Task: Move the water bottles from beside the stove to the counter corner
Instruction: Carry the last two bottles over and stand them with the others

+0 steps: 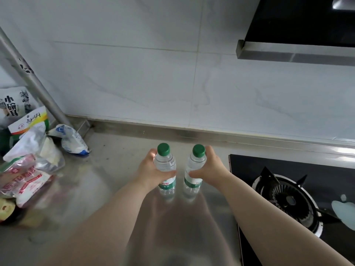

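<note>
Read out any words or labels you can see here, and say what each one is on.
"小", then an unclear character: white bag at far left.
"山泉": left bottle, label partly hidden.
Too blurred to read: right bottle, yellow-striped packet, pink bags.

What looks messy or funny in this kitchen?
The bags on the left of the counter lie in a jumbled heap, some tipped over. A pale thing sits on the stove beside the burner; I cannot tell what it is. The left bottle and right bottle are upright, capped.
</note>
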